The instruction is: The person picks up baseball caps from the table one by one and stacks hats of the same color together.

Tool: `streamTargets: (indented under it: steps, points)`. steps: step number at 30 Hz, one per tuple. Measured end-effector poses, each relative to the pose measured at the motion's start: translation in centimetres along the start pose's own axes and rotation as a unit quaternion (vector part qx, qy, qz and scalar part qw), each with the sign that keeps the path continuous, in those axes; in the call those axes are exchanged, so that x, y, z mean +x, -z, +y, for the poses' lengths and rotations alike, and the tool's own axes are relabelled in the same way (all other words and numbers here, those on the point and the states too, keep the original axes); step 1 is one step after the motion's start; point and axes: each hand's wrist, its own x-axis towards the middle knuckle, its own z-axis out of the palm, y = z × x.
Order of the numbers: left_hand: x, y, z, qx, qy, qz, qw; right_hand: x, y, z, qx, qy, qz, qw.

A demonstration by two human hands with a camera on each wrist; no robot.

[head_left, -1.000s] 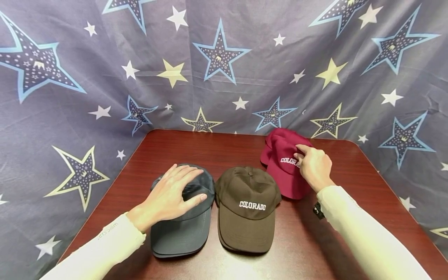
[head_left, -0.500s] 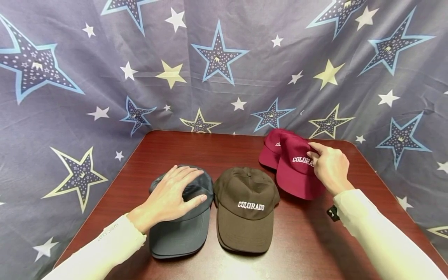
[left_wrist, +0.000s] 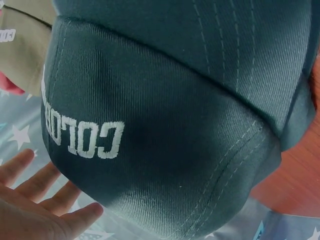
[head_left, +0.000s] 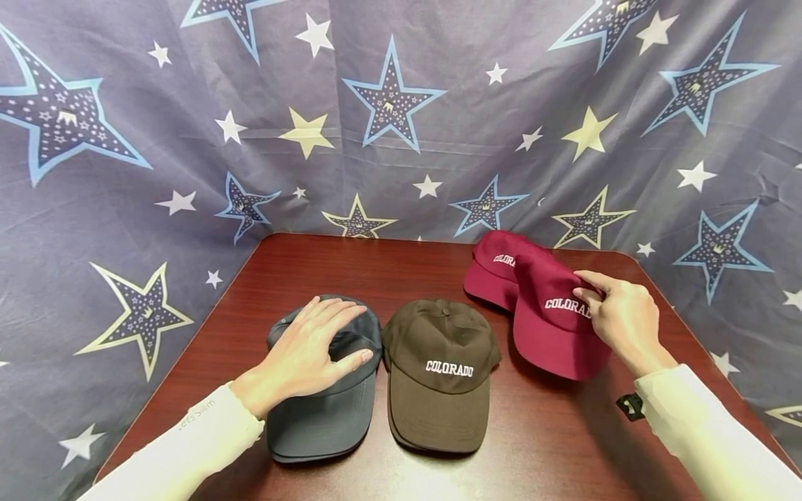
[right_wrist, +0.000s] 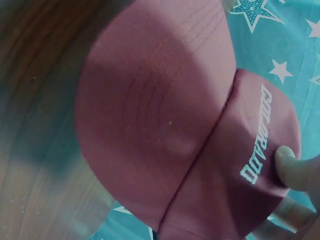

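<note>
A maroon baseball cap (head_left: pixel 551 337) lettered COLORADO is pinched at its crown by my right hand (head_left: pixel 623 320). In the right wrist view the thumb (right_wrist: pixel 290 167) presses on the crown beside the lettering; the other fingers are partly hidden by the cap. Behind it lies a second maroon cap (head_left: pixel 491 268), partly covered. My left hand (head_left: pixel 301 351) lies over the crown of a dark blue-grey cap (head_left: pixel 322 424), fingers spread and fairly straight. The left wrist view shows white lettering on that cap (left_wrist: pixel 150 115), with the fingertips at its crown's edge.
Between the hands sits a brown COLORADO cap (head_left: pixel 441 410), close beside the blue-grey one, apparently with another brim under it. All rest on a reddish-brown wooden table (head_left: pixel 351 268). A grey star-patterned cloth (head_left: pixel 401 174) hangs behind and around the table.
My right hand has drawn the front maroon cap to the right and nearer, uncovering more of the maroon cap behind it. My left hand and the other caps have stayed put.
</note>
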Motion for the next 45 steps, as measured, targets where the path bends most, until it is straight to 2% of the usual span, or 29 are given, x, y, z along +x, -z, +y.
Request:
streamTargets:
  steps: [12,18,22,35,45]
  points:
    - [0.1,0.0,0.1,0.003,-0.001,-0.003,1.0,-2.3,1.2,0.7,0.014,0.042,-0.01,0.999]
    - [0.3,-0.1,0.3,0.005,-0.006,-0.007,0.9999,-3.6,1.5,1.2,0.017,0.04,-0.037,0.9984]
    - [0.4,-0.1,0.3,0.008,-0.005,-0.01,0.9999,-4.5,1.3,1.4,0.021,0.048,-0.054,0.9971]
    - [0.5,0.1,0.3,0.011,-0.003,-0.011,0.9999,-6.3,0.9,1.3,0.029,0.077,-0.074,0.9939]
    - [0.4,0.0,0.4,0.011,0.0,-0.012,0.9999,-7.1,-0.1,2.3,0.035,0.079,-0.127,0.9882]
